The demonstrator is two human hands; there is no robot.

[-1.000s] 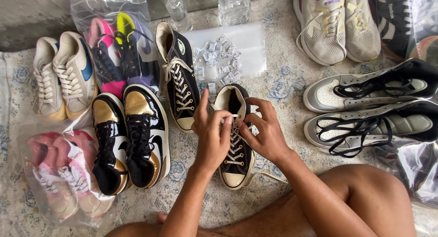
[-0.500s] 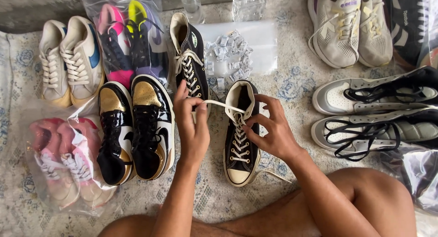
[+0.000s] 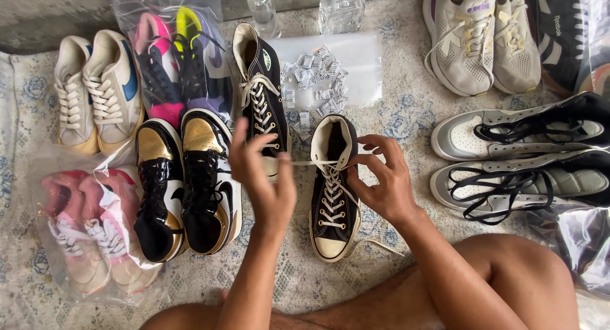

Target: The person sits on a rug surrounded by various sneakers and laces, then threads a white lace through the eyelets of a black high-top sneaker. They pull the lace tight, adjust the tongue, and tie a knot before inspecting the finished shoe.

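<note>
A black canvas high-top shoe (image 3: 333, 196) with cream toe cap lies on the patterned cloth in front of me. My left hand (image 3: 262, 177) pinches its cream lace (image 3: 304, 163) and holds it taut to the left of the top eyelets. My right hand (image 3: 382, 180) rests on the shoe's right side, fingers at the upper eyelets holding the lace there. The matching high-top (image 3: 258, 95) lies just behind my left hand.
A black-and-gold pair (image 3: 184, 184) sits to the left, bagged pink shoes (image 3: 95, 234) further left. Small white packets on a clear bag (image 3: 330, 75) lie behind. Grey shoes with loose black laces (image 3: 521, 152) are at right, white sneakers (image 3: 483, 37) top right. My bare knees are below.
My left hand has drawn the lace out sideways to the left until it is taut. The right hand stays at the shoe's upper eyelets.
</note>
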